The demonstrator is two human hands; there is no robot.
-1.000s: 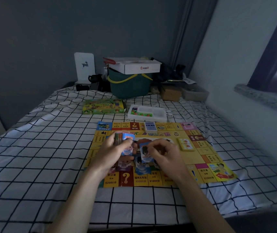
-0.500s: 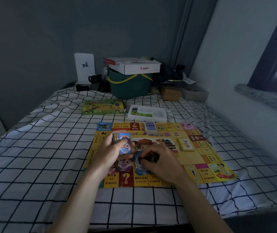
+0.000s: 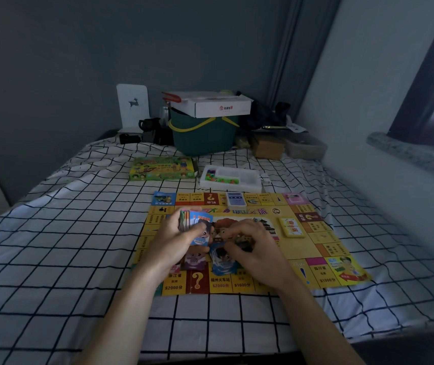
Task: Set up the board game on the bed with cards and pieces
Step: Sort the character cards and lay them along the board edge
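Observation:
A yellow game board [image 3: 316,248] lies flat on the checked bedsheet. My left hand [image 3: 176,241] grips a thick stack of colourful play-money cards [image 3: 192,223] above the board's left half. My right hand [image 3: 255,248] reaches down with curled fingers onto a blue card [image 3: 222,260] lying on a small pile on the board; whether it pinches the card is unclear. A purple card [image 3: 195,259] lies beside it. A white-blue card deck [image 3: 235,199] sits at the board's far edge and a yellow deck [image 3: 292,227] at its right.
Beyond the board are the green game box [image 3: 162,168] and a white tray of small pieces [image 3: 230,177]. A green basket [image 3: 202,133] with a white carton on top, a brown box and other clutter stand at the bed's head. A wall runs along the right.
My right hand has carried a blue card from the stack down onto the pile on the board. The left hand keeps the stack in nearly the same place.

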